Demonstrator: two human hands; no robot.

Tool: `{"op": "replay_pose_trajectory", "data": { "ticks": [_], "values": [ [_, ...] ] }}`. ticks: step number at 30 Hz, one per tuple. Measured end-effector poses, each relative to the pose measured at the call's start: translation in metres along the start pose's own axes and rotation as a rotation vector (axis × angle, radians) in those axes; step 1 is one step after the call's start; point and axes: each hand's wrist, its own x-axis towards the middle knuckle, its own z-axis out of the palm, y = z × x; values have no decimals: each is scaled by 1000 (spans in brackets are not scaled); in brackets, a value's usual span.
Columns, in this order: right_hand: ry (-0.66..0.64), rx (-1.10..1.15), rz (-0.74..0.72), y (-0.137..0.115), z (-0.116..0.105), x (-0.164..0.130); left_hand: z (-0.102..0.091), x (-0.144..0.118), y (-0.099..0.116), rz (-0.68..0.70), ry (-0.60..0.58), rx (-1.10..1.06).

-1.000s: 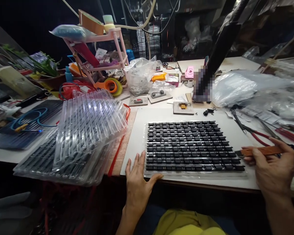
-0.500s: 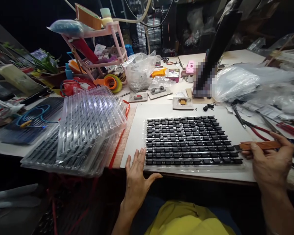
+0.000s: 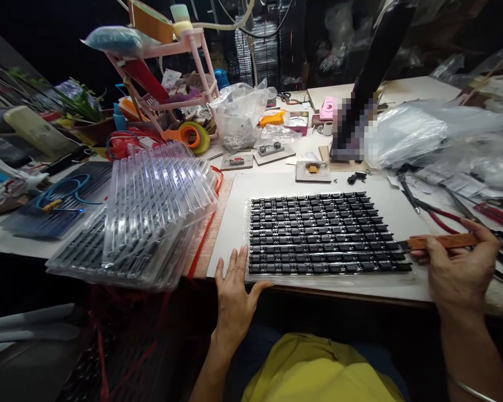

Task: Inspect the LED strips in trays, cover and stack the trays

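Note:
A clear plastic tray [image 3: 248, 223] lies flat at the front of the table, its rows filled with small black connector-like parts [image 3: 318, 231]. My left hand [image 3: 235, 290] rests at the tray's near left corner, fingers spread, nothing held. At the opposite side, my right hand [image 3: 461, 268] is closed around a flat knife-like tool with an orange-brown handle [image 3: 440, 241]. Its dark tip points left and meets the right ends of the lower rows; whether it presses on a part, I cannot tell. A white board [image 3: 230, 223] lies under the tray.
Similar clear trays [image 3: 159, 195] are stacked at the left. Small fixture blocks [image 3: 313, 171] stand behind the board. Pliers [image 3: 440, 215] lie at the right, near plastic bags [image 3: 411, 139]. A pink rack [image 3: 193, 56] rises at the back left, and a dark post [image 3: 381, 56] at the back.
The whole view has shifted slightly. My left hand stays by the tray's corner, and my right hand keeps the tool at the right row ends with little visible movement.

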Motion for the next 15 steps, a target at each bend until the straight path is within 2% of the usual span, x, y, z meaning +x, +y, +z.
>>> {"op": "replay_pose_trajectory", "data": {
  "ticks": [11, 15],
  "values": [
    [-16, 15, 46, -4, 1, -1, -7, 2, 0, -29, -59, -36],
    [-18, 30, 99, -14, 0, -3, -15, 6, -3, -48, -147, -61]
  ]
}}
